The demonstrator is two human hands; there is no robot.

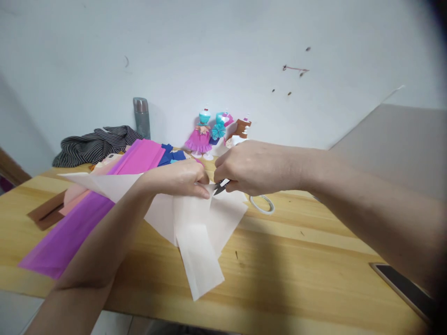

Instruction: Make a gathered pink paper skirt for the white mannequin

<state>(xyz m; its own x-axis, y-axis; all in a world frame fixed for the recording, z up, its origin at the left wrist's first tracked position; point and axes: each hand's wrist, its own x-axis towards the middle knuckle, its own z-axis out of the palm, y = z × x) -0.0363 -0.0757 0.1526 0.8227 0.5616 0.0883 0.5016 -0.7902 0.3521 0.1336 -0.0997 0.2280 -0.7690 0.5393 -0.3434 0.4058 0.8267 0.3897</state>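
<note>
White paper (192,214), creased, splayed mid-worktop (300,288). Left hand (185,179) pinches it; right hand (240,167), wrist level, grips scissors (220,187) at its edge.

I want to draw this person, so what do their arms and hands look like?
The left hand and right hand are bare, with no gloves. The left arm and right arm show no sleeves, watch or bracelet. I see no rings, but some fingers are hidden. The nails are too unclear to describe.
</note>
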